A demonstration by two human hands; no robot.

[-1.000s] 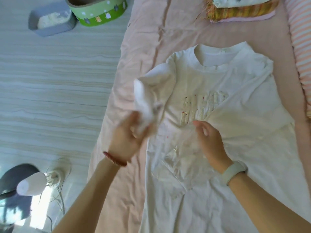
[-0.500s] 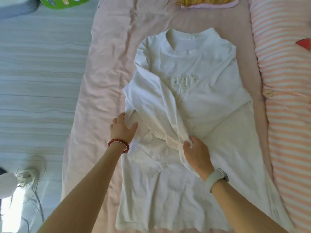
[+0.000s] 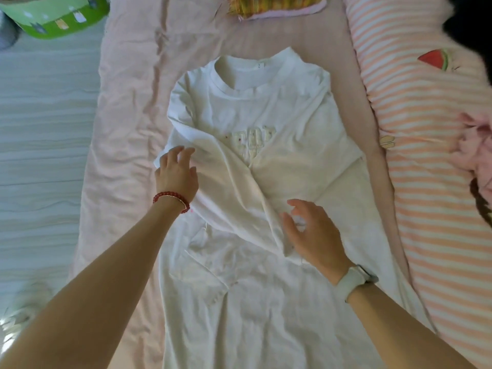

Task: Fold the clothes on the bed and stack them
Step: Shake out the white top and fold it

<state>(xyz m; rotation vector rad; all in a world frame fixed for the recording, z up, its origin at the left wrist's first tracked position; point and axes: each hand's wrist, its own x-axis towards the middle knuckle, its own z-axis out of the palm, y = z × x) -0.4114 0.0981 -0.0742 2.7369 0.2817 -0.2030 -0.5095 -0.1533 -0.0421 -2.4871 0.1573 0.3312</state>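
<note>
A white long-sleeved shirt (image 3: 266, 134) lies face up along the middle of the bed (image 3: 127, 107), collar toward the far edge, both sleeves folded in across its front. The left hand (image 3: 177, 175) rests on the left sleeve with fingers spread and gripping nothing. The right hand (image 3: 315, 235), fingers loosely apart, seems to hover just over the sleeve ends. A folded stack (image 3: 277, 6) sits at the far edge. A striped pillow (image 3: 426, 166) runs along the right edge.

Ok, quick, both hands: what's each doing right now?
Left hand: open, fingers spread on the shirt.
Right hand: open over the folded sleeve, gripping nothing.
</note>
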